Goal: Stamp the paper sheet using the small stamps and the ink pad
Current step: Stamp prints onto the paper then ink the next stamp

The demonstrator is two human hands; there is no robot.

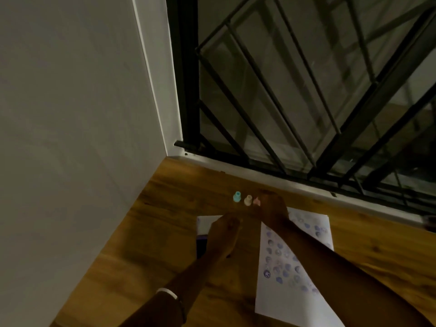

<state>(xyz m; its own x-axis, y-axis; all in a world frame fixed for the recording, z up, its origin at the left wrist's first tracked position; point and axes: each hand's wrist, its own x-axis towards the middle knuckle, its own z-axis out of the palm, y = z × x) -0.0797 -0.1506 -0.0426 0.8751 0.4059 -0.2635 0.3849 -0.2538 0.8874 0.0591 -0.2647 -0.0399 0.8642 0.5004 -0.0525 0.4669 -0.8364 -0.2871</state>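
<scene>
A white paper sheet (290,277) with several purple round stamp marks lies on the wooden table. Small stamps stand in a row beyond it: a blue stamp (237,197), a beige stamp (248,200) and a pink stamp (256,201). My right hand (271,206) reaches over the sheet and its fingers are at the pink stamp; the grip itself is partly hidden. My left hand (224,234) rests over the ink pad (201,246), a dark pad with its white lid (204,223) open behind it. Most of the pad is hidden under that hand.
The wooden table (165,232) sits in a corner, with a grey wall on the left and a window with black bars (283,90) behind. A white sill (295,182) runs along the table's far edge. A white band is on my left wrist.
</scene>
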